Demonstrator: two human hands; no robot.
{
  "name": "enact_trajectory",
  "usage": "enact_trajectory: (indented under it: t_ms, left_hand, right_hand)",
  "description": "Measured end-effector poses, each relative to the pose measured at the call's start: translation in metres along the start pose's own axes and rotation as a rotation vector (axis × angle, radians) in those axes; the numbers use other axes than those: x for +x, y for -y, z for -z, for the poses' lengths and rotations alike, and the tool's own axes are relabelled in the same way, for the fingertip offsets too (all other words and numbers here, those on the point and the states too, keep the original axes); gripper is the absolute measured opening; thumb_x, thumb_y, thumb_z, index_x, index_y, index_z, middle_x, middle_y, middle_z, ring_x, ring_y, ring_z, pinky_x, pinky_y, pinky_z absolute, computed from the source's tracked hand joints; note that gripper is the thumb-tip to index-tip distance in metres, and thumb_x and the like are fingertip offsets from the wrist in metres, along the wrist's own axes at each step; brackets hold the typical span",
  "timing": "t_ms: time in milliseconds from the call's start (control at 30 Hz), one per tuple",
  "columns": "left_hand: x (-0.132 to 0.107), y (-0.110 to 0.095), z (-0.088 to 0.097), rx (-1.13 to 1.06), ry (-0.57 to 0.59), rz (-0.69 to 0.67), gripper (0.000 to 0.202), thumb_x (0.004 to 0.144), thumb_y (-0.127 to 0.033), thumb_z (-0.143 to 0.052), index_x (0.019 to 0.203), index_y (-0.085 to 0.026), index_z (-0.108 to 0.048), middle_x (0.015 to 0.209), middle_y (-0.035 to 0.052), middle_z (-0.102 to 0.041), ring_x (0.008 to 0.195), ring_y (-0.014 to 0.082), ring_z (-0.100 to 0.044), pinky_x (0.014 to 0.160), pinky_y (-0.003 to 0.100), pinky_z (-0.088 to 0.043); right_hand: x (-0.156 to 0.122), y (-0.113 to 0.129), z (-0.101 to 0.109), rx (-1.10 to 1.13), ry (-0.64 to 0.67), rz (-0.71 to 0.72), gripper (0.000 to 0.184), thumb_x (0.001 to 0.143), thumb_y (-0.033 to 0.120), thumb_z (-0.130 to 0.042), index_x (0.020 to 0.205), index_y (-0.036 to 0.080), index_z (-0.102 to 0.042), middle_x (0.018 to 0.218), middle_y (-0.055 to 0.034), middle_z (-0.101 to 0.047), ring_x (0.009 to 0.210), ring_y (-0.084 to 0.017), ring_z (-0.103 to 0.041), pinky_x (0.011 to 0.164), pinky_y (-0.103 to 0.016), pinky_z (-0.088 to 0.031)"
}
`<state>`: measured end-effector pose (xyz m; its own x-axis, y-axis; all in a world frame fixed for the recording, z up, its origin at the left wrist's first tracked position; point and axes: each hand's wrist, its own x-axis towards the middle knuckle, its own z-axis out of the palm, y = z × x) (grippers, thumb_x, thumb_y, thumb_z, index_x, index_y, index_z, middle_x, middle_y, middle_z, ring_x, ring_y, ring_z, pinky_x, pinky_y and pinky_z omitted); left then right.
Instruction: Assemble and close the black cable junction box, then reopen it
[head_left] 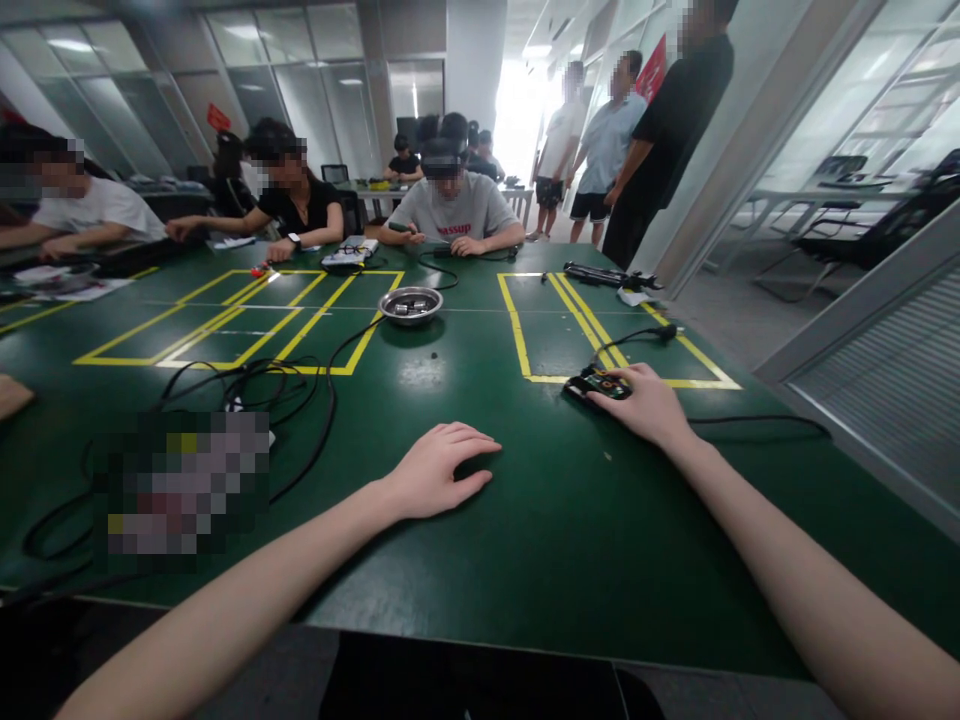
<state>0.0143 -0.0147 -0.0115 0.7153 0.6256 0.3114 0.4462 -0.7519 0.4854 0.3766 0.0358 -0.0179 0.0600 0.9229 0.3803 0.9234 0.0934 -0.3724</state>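
My right hand (654, 402) grips the near right side of a small black device with an exposed circuit board (600, 385), thumb in front and fingers over its far side. The device rests on the green table beside yellow tape, and a thin cable leads from it to a black plug-like end (666, 333). My left hand (437, 470) lies on the table with nothing in it, its fingers stretched out and the thumb apart. Beyond it stands a metal bowl (410, 306) with small metal parts inside.
Yellow tape rectangles mark the green table (525, 560). Black cables (262, 385) coil at the left around a blurred-out object (187, 485). A folded black tripod-like item (611, 276) lies at the far right. Across the table a person (457, 205) works with both hands; others sit left.
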Motion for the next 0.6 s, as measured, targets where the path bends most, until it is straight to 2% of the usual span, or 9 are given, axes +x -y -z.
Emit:
enact_trajectory:
  t_ms: [133, 200, 300, 433, 500, 600]
  left_hand:
    - [-0.001, -0.001, 0.001, -0.013, -0.045, -0.034, 0.037, 0.096, -0.03, -0.068, 0.132, -0.022, -0.066, 0.134, 0.0106, -0.071, 0.125, 0.0263, -0.064, 0.11, 0.046, -0.05]
    - [-0.002, -0.002, 0.003, 0.001, -0.082, -0.057, 0.047, 0.091, -0.037, -0.074, 0.134, -0.02, -0.065, 0.135, 0.0139, -0.068, 0.125, 0.0288, -0.062, 0.107, 0.047, -0.051]
    - [-0.003, -0.004, 0.007, 0.017, -0.085, -0.082, 0.048, 0.086, -0.042, -0.079, 0.126, -0.019, -0.067, 0.122, 0.0134, -0.069, 0.112, 0.0281, -0.064, 0.098, 0.044, -0.054]
    - [-0.004, -0.004, 0.011, -0.032, 0.023, -0.051, 0.037, 0.086, -0.036, -0.075, 0.118, -0.018, -0.067, 0.102, 0.008, -0.071, 0.092, 0.0229, -0.066, 0.084, 0.036, -0.055]
    - [-0.004, -0.003, 0.013, -0.065, 0.05, -0.039, 0.039, 0.086, -0.035, -0.074, 0.12, -0.018, -0.066, 0.102, 0.0074, -0.071, 0.091, 0.0223, -0.067, 0.082, 0.034, -0.054]
    - [-0.004, -0.001, 0.017, -0.102, 0.097, -0.067, 0.041, 0.082, -0.032, -0.074, 0.119, -0.019, -0.065, 0.108, 0.0078, -0.071, 0.098, 0.0235, -0.067, 0.088, 0.034, -0.055]
  right_hand:
    - [-0.025, 0.054, -0.013, 0.13, 0.171, 0.235, 0.033, 0.077, 0.034, -0.085, 0.107, 0.023, -0.074, 0.117, -0.0065, -0.068, 0.102, -0.024, -0.071, 0.094, -0.035, -0.058]
    - [-0.041, 0.08, -0.016, 0.286, 0.291, 0.506, 0.033, 0.08, 0.031, -0.081, 0.111, 0.023, -0.073, 0.122, -0.0074, -0.066, 0.098, -0.022, -0.072, 0.091, -0.036, -0.06]
    - [-0.06, 0.107, -0.019, 0.379, 0.37, 0.719, 0.03, 0.084, 0.03, -0.076, 0.114, 0.023, -0.073, 0.122, -0.008, -0.065, 0.088, -0.018, -0.072, 0.081, -0.032, -0.06]
    - [-0.066, 0.114, -0.02, 0.376, 0.389, 0.773, 0.028, 0.085, 0.029, -0.075, 0.112, 0.021, -0.074, 0.118, -0.0083, -0.067, 0.086, -0.018, -0.072, 0.078, -0.03, -0.058]
    - [-0.065, 0.111, -0.02, 0.375, 0.394, 0.757, 0.027, 0.086, 0.031, -0.075, 0.111, 0.021, -0.074, 0.116, -0.0082, -0.067, 0.085, -0.018, -0.071, 0.077, -0.03, -0.058]
    - [-0.063, 0.108, -0.019, 0.396, 0.4, 0.73, 0.029, 0.086, 0.033, -0.076, 0.112, 0.021, -0.074, 0.116, -0.0081, -0.066, 0.085, -0.017, -0.07, 0.079, -0.03, -0.057]
